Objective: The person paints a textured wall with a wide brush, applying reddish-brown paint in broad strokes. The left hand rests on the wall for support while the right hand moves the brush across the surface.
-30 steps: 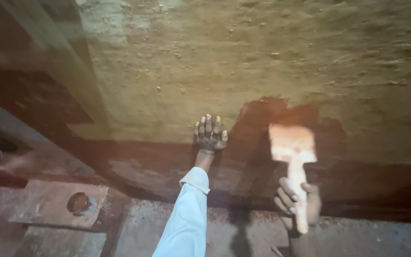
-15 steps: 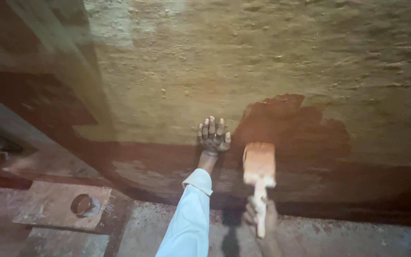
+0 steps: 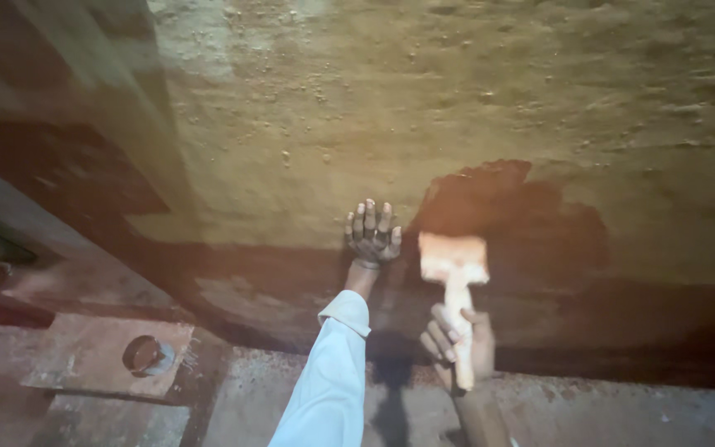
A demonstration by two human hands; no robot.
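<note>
Left hand (image 3: 372, 236) is flat against the wall (image 3: 457, 99), fingers spread wide, right by the dark wet patch (image 3: 523, 215). Right hand (image 3: 457, 339) has its fingers wrapped round the brush (image 3: 454, 269), whose head is pressed on that patch near the wall's bottom edge.

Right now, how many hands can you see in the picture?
2. The left hand is pressed flat with fingers spread against the wall; the right hand, lower and to its right, grips the handle of a wide brush. Nobody else's hands show.
</note>
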